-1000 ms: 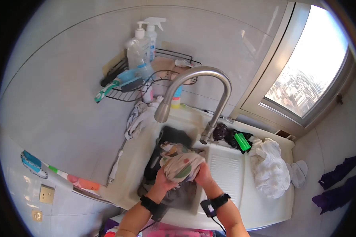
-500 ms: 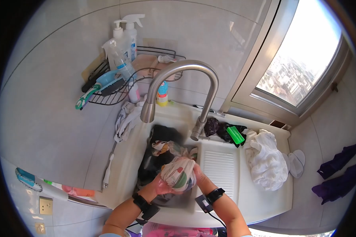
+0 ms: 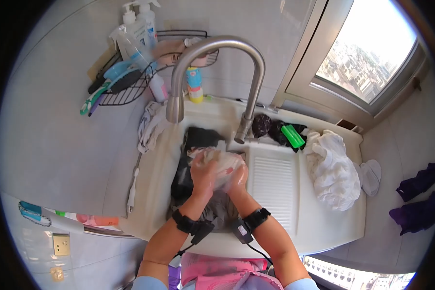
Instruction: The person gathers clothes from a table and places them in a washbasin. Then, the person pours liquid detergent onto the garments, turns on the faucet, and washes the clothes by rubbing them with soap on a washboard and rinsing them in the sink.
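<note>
Your patterned cloth (image 3: 222, 164) is bunched up over the basin of the white sink (image 3: 324, 232), clasped between both hands. Long axis runs roughly 10 to 4 o'clock, the 10 o'clock end a bit further from you. It's a limp bundle, so no clear front; pale side with a reddish patch faces up at you. Edges are motion-blurred, so take that axis as approximate.

Grip: your left hand (image 3: 203, 177) is on the bundle's 8 o'clock side, your right hand (image 3: 238, 178) on its 4 o'clock side. Both partly closed, fingers curled on the fabric, palms facing inward. Exact fingertip positions I can't tell. You've got a dark strap on each wrist.

Around the bundle: black cloth (image 3: 181, 179) in the basin, from 8 round to 11 o'clock. Grey cloth (image 3: 218, 211) at 6, below your hands. Ribbed board (image 3: 274, 191) at 4, just beside the basin, ridges running across. Tap (image 3: 259, 72) arches over the far side, its spout head at 11, pointing down. Green block (image 3: 293, 136) at 2, on a black plastic bag (image 3: 277, 130). White cloth (image 3: 336, 174) heaped at 3, well apart from your hands. Light grey cloth (image 3: 151, 126) at 10, over the sink's edge.
</note>
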`<state>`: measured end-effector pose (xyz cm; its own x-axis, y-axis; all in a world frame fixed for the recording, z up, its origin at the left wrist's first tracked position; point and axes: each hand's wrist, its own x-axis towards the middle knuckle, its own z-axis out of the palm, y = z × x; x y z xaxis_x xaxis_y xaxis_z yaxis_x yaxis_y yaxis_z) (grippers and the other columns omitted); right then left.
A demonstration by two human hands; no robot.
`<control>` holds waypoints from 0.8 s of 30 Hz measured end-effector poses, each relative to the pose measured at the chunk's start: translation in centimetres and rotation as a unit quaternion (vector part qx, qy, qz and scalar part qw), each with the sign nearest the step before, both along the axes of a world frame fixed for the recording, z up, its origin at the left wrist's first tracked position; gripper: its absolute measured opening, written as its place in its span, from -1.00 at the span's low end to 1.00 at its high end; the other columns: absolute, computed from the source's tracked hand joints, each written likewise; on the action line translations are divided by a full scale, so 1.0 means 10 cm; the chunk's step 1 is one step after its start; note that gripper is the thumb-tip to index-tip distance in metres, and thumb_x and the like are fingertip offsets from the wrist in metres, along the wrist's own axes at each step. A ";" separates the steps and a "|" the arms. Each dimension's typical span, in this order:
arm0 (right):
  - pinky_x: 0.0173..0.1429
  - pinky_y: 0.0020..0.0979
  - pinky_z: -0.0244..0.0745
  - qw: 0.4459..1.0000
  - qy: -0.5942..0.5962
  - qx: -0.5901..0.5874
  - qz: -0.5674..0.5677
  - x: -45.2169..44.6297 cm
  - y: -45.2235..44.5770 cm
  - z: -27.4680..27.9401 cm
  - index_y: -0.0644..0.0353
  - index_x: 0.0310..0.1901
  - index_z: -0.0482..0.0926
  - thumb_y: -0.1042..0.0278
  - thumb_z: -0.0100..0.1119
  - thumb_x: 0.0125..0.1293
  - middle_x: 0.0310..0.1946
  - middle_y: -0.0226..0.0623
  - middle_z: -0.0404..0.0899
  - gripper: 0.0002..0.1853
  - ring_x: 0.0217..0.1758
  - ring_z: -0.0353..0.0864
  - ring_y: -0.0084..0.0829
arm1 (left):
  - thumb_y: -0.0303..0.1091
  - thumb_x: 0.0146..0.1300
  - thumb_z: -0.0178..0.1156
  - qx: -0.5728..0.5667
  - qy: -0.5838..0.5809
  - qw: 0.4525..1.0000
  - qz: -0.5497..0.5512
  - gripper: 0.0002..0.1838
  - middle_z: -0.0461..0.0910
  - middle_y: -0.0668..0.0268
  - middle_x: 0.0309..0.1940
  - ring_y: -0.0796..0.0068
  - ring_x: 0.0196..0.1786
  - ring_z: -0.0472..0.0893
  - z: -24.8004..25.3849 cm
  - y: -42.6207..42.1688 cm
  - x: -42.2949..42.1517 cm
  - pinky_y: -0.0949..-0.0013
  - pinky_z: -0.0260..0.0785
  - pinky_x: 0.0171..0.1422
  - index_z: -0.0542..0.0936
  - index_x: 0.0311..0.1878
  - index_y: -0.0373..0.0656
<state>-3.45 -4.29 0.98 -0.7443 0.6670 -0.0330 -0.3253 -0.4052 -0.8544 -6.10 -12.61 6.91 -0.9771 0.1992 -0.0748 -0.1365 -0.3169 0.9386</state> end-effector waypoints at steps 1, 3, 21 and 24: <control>-0.04 -0.38 0.40 0.994 -0.027 -0.106 0.021 -0.02 0.00 -0.06 0.28 -0.14 0.44 0.20 -0.23 0.21 -0.23 -0.21 0.51 -0.65 -0.17 0.52 -0.30 | -0.45 0.00 0.07 -0.090 0.089 0.992 -0.001 -0.69 0.47 0.21 -0.19 0.38 -0.19 0.51 -0.14 -0.02 -0.05 0.41 0.38 -0.12 0.46 -0.11 -0.25; -0.05 -0.32 0.42 0.969 -0.095 -0.227 0.002 0.06 -0.11 0.07 0.24 -0.16 0.44 0.23 -0.25 0.20 -0.22 -0.18 0.52 -0.67 -0.16 0.53 -0.27 | -0.41 -0.13 0.15 -0.307 0.271 0.909 0.075 -0.70 0.44 0.20 -0.34 0.28 -0.27 0.46 -0.16 -0.07 0.04 0.32 0.34 -0.16 0.53 -0.23 -0.21; 0.20 0.09 0.07 0.806 -0.223 0.083 0.542 0.26 0.14 0.17 0.06 0.16 0.25 0.17 0.12 0.08 0.18 -0.11 0.23 -0.42 0.22 0.22 -0.19 | -0.33 -0.34 0.28 -0.502 0.404 0.764 -0.019 -0.59 0.29 0.14 -0.39 0.09 -0.22 0.36 0.18 -1.00 -0.31 0.22 0.27 -0.14 0.56 -0.25 -0.04; 0.24 0.20 -0.09 0.740 -0.291 0.363 0.486 0.44 -0.08 0.18 0.05 0.25 0.08 0.09 0.23 -0.01 0.21 -0.05 0.12 -0.21 0.27 0.12 -0.08 | -0.31 -0.34 0.28 -0.527 0.384 0.757 -0.042 -0.58 0.27 0.14 -0.36 0.11 -0.20 0.34 0.20 -0.98 -0.30 0.25 0.26 -0.11 0.56 -0.24 -0.03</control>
<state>0.93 -5.11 2.76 -0.8846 -0.1744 -0.4325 0.3275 0.4280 -0.8424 -9.06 -22.38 8.96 -0.8007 0.4877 0.3480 0.5991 0.6431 0.4770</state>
